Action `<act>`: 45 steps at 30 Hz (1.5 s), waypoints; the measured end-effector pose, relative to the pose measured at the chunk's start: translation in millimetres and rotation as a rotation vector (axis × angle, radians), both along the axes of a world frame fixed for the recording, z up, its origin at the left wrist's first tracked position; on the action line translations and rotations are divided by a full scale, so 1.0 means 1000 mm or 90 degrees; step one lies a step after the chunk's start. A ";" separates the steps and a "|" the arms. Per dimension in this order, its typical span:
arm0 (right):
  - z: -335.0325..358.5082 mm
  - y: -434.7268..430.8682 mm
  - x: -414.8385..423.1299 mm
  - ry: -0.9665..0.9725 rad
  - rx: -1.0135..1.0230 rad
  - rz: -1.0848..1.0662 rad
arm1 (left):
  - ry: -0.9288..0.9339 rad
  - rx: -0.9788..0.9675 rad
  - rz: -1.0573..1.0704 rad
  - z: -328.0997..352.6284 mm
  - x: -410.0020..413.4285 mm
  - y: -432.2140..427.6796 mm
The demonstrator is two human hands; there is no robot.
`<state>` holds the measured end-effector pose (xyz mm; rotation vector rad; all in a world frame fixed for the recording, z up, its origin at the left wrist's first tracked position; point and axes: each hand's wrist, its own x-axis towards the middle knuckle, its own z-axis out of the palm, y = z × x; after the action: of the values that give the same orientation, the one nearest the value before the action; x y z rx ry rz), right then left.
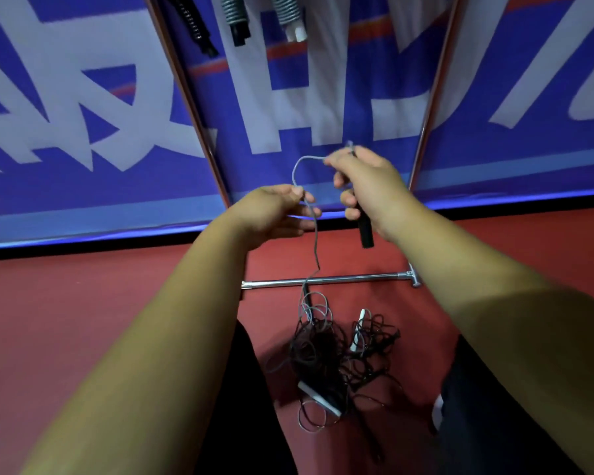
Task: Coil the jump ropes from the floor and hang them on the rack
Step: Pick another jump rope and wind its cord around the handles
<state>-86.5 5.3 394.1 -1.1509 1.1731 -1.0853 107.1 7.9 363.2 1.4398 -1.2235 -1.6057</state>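
My right hand (367, 186) grips the black handle (365, 231) of a jump rope, and the handle's lower end sticks out below my fingers. Its thin grey cord (314, 241) arcs from the handle's top over to my left hand (275, 210), which pinches it, then hangs down to the floor. There it joins a tangled pile of black and grey jump ropes (333, 358) with white handles (318, 397), lying between my legs. The rack's chrome base bar (326, 281) lies on the floor just beyond the pile, with its copper uprights (192, 108) rising on both sides.
Several coiled ropes with black and white handles (237, 22) hang at the top of the rack. A blue and white banner (83, 132) covers the wall behind. The floor (83, 303) is red. My dark trouser legs (487, 406) flank the pile.
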 end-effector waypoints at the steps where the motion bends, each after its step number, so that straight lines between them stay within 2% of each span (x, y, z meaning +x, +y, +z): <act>1: -0.013 0.000 -0.005 0.051 0.021 -0.015 | 0.060 -0.004 0.041 0.002 -0.005 -0.001; 3: -0.039 0.000 -0.011 0.136 0.070 -0.005 | 0.123 -0.002 0.079 0.003 -0.015 -0.006; 8: -0.059 -0.009 -0.016 0.068 0.174 0.155 | 0.223 0.032 0.206 0.003 -0.026 -0.028; 11: -0.056 -0.017 -0.018 0.065 0.178 0.247 | 0.307 0.066 0.245 0.005 -0.026 -0.037; 13: -0.057 -0.020 -0.015 0.049 0.155 0.264 | 0.294 0.067 0.254 0.004 -0.026 -0.042; 15: -0.058 -0.027 -0.012 -0.005 0.130 0.227 | 0.220 0.051 0.254 0.001 -0.026 -0.048; 17: -0.056 -0.036 -0.012 -0.083 0.129 0.154 | 0.037 0.021 0.147 -0.004 -0.027 -0.047; 19: -0.052 -0.045 -0.017 -0.172 0.142 0.088 | -0.201 -0.006 -0.119 -0.016 -0.027 -0.039; 20: -0.050 -0.048 -0.020 -0.211 0.148 0.059 | -0.264 0.007 -0.266 -0.024 -0.028 -0.033; 22: -0.048 -0.051 -0.026 -0.258 0.162 0.009 | -0.277 0.054 -0.457 -0.037 -0.027 -0.023; 24: -0.052 -0.054 -0.031 -0.252 0.177 -0.037 | -0.253 0.047 -0.498 -0.037 -0.024 -0.017; 27: -0.064 -0.057 -0.033 -0.140 0.227 -0.055 | -0.148 0.051 -0.366 -0.022 -0.024 -0.018; 31: -0.071 -0.038 -0.024 0.134 0.277 0.140 | 0.076 0.022 -0.047 -0.006 -0.025 -0.026; 34: -0.072 -0.025 -0.014 0.121 0.277 0.287 | 0.198 0.016 0.155 -0.007 -0.020 -0.037; 37: -0.069 -0.027 -0.008 0.032 0.253 0.243 | 0.228 0.048 0.284 -0.015 -0.015 -0.049; 40: -0.061 -0.033 -0.005 -0.075 0.235 0.137 | 0.201 0.094 0.257 -0.022 -0.014 -0.054; 43: -0.055 -0.040 -0.008 -0.188 0.259 0.041 | 0.095 0.146 0.072 -0.022 -0.023 -0.046; 45: -0.052 -0.044 -0.012 -0.216 0.271 0.018 | 0.052 0.173 -0.030 -0.020 -0.032 -0.040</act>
<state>-98.4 -38.4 342.2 -0.6235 1.0485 -0.9089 75.3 -31.9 342.8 1.5002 -1.0292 -1.9028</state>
